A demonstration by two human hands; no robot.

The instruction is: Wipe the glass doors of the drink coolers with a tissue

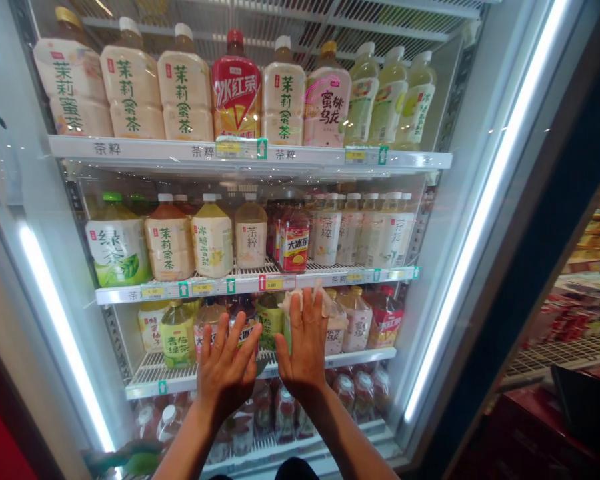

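Observation:
Both my hands are raised in front of a lit drinks cooler, before its glass front. My right hand [303, 347] lies flat with its fingers stretched upward, pressing a pale, crumpled cloth [326, 301] that shows around the fingertips. Whether it is fabric or paper is hard to tell. To its left, my left hand [229, 360] has its fingers spread, palm toward the glass, with nothing visible in it. Behind the hands, the third shelf holds tea bottles, among them a green tea bottle [179, 337] left of my left hand and a red-labelled bottle [386, 319] farther right.
Above, the top shelf [155, 151] and second shelf [320, 279] carry rows of bottled drinks. Capped bottles [345, 387] stand at the bottom. Bright light strips [485, 213] run down both sides. Another rack of packaged goods [550, 313] stands at the right.

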